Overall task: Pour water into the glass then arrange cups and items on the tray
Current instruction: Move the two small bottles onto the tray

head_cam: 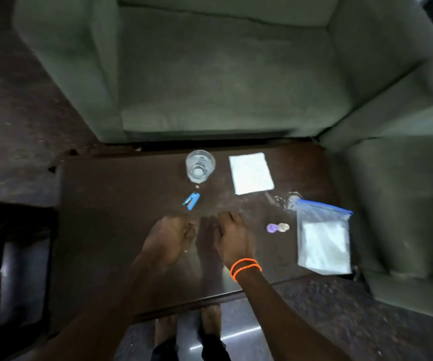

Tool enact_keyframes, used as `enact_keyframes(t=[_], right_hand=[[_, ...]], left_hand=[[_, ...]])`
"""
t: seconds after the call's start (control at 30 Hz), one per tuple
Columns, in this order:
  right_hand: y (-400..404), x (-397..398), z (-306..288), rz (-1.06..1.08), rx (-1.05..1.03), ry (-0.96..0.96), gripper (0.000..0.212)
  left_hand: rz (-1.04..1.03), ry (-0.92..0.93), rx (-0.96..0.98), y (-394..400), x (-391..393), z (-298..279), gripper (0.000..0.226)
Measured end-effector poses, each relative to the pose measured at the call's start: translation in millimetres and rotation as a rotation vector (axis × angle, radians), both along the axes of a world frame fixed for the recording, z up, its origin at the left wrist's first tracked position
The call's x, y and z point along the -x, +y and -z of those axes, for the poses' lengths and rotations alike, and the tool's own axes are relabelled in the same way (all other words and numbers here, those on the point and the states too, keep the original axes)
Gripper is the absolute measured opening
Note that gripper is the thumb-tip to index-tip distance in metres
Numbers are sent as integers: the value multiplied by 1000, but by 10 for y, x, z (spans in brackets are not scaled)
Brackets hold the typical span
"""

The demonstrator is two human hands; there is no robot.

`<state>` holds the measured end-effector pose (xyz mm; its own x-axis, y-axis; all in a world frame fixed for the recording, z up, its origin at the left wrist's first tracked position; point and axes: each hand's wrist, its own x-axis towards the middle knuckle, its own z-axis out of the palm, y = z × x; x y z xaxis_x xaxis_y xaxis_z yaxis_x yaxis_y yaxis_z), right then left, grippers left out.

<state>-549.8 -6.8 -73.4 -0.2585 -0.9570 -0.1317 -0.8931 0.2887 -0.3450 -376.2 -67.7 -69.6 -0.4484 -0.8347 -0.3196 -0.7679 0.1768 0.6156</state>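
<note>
Your left hand and right hand hover side by side over the near middle of the dark, glossy table. Both have the fingers curled downward; the left fingertips are pinched together, but the blur keeps you from telling whether anything is between them. The right hand holds nothing that you can see, and two orange beaded bands ring its wrist.

The clear, round glass stands upright at the far edge of the table, ribbed inside, with water showing in its lower part. Right of it lies a white, flat, square folded napkin. Nearer, between the glass and your left hand, a small blue plastic clip-like piece lies tilted. To the right of your right hand sit two small round discs, one purple and one silvery, touching. Further right a clear zip bag with a blue seal strip holds something white. No writing is legible anywhere.

A green upholstered sofa stands beyond the table.
</note>
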Motion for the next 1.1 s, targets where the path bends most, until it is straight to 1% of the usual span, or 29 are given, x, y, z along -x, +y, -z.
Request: enact_keyframes(t=[0.07,0.13,0.23,0.37,0.43,0.57,0.67,0.7,0.8,0.97,1.1], right_hand=[[151,388,69,127,3,12,12],[288,707,142,241,0,25,11],[431,1120,228,404,38,-3,17],[571,1559,291,508,47,-80,34],[631,1698,339,538,46,-145,29],[686,1877,454,537,3,-262,27],[689,1960,560,502,-11,-300,19],[685,1970,590,499,-10,-299,18],[673,1987,654,483,3,-296,13],[658,1999,654,448,21,-232,11],[488,1793,493,351,37,-205,16]], left_hand=[[70,12,1,54,424,99,14],[131,31,2,108,796,206,13],[189,89,19,167,1315,362,17],[266,127,-29,203,1944,506,35],[271,189,-68,232,2187,569,37],[314,221,-55,307,2497,701,20],[369,184,-30,303,2620,796,8],[376,165,-18,293,2640,829,7],[366,157,-5,272,2654,920,22],[323,123,4,237,2616,853,15],[234,174,-14,101,2275,636,22]])
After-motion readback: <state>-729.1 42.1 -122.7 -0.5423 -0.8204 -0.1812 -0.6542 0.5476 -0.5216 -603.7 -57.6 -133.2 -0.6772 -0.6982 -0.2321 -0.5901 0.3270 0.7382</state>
